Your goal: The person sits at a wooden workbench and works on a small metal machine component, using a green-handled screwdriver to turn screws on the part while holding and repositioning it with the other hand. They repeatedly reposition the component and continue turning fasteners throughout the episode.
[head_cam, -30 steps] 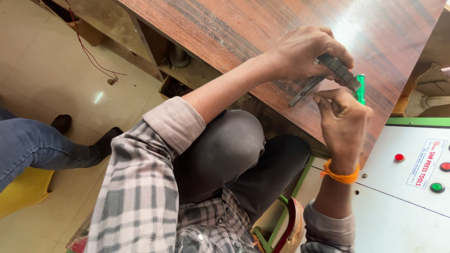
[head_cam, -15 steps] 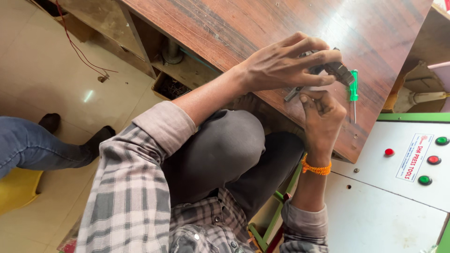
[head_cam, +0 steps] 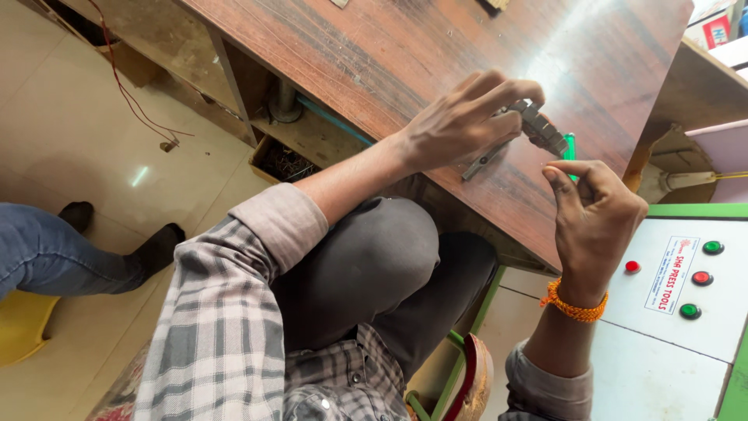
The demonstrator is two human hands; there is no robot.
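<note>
My left hand (head_cam: 467, 125) reaches across the brown wooden table (head_cam: 374, 54) and pinches a dark grey, ridged metal part (head_cam: 538, 125) with a flat strip under it, held against the tabletop. My right hand (head_cam: 596, 214), with an orange band at the wrist, is curled around a green-handled screwdriver (head_cam: 569, 148); only the top of the handle shows above the fingers, right beside the metal part. The tool's tip is hidden.
A white control panel (head_cam: 670, 312) with a red button (head_cam: 632, 267) and a column of green and red buttons (head_cam: 701, 278) sits at right. Another person's leg in jeans (head_cam: 54, 249) and a yellow seat (head_cam: 23, 327) are at left. Shelving lies under the table.
My right hand has dropped lower and closed further around the green screwdriver, hiding more of it. My left hand stays on the metal part.
</note>
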